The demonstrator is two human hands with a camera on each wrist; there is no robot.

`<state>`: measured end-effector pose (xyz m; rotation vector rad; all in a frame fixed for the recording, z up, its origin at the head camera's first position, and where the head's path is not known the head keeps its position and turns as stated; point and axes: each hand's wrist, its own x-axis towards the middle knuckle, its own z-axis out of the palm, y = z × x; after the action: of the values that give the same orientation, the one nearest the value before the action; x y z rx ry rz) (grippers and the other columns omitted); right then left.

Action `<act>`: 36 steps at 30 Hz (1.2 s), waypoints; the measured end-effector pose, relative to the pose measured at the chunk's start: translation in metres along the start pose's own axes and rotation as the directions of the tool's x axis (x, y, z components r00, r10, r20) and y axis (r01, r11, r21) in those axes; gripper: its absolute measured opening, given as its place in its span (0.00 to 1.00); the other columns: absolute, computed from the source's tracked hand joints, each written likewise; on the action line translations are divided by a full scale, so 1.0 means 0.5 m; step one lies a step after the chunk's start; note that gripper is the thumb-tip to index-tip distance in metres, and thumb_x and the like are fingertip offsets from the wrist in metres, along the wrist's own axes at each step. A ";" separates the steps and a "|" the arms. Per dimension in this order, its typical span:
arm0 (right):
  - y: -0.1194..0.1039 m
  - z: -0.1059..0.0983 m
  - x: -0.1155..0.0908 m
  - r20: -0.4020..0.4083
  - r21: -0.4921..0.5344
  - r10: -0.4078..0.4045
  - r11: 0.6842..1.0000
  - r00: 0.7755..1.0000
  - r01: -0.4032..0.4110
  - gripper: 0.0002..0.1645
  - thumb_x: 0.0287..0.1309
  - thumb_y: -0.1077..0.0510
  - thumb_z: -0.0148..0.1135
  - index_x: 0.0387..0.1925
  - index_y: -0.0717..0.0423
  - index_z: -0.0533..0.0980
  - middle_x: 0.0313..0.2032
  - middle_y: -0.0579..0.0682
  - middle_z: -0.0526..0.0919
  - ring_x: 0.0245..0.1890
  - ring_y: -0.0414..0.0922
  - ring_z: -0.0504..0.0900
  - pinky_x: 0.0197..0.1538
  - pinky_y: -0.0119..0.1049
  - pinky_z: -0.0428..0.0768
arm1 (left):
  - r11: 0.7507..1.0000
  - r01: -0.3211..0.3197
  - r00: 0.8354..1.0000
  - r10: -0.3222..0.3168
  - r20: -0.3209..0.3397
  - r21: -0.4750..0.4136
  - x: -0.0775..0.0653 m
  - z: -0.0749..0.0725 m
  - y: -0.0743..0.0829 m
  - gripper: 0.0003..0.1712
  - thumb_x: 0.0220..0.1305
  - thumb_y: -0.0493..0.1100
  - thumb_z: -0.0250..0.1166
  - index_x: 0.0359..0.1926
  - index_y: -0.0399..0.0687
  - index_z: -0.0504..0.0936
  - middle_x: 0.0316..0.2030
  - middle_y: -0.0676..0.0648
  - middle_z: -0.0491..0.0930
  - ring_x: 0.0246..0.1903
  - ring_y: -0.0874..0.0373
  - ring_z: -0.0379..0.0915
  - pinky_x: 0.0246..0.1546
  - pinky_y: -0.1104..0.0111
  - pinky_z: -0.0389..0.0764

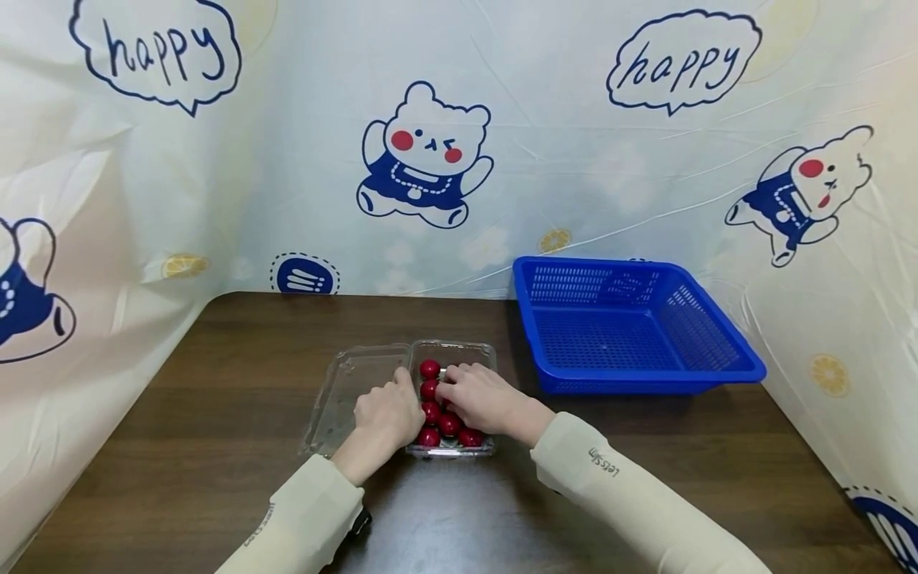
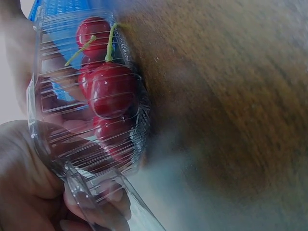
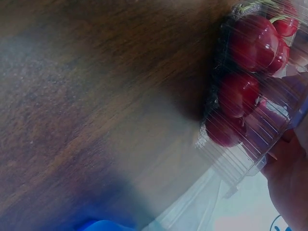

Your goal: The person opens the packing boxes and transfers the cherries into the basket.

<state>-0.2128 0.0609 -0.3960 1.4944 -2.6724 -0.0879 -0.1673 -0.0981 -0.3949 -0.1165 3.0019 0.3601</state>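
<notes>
A clear plastic clamshell box point(image 1: 482, 452) lies on the table with its lid point(image 1: 351, 391) folded out to the left. Several dark red cherries sit inside, such as one cherry point(image 1: 428, 438) near the front wall; some green stems show in the left wrist view. My left hand point(image 1: 387, 413) grips the box's left edge at the hinge, thumb and fingers around the plastic. My right hand point(image 1: 482, 399) reaches over the right wall, fingers bent down among the cherries. Its fingertips are hidden, and I cannot tell whether they hold a cherry.
A blue perforated basket point(image 1: 645, 376) stands at the back right, behind my right forearm. The dark wooden table point(image 1: 237, 383) meets a patterned cloth point(image 1: 315, 191) at its back and sides.
</notes>
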 end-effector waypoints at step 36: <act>0.000 -0.018 -0.001 -0.054 -0.056 -0.032 0.998 0.998 0.029 0.14 0.57 0.51 0.65 0.46 0.47 0.81 0.41 0.48 0.86 0.42 0.46 0.82 0.47 0.41 0.77 | 0.999 0.020 1.000 -0.021 -0.007 -0.026 0.002 0.004 -0.001 0.19 0.59 0.46 0.59 0.43 0.35 0.68 0.29 0.33 0.84 0.25 0.39 0.80 0.25 0.50 0.80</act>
<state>-0.2117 0.0610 -0.3871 1.4985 -2.5832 -0.1201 -0.1681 -0.0982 -0.3971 -0.1510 3.0016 0.3969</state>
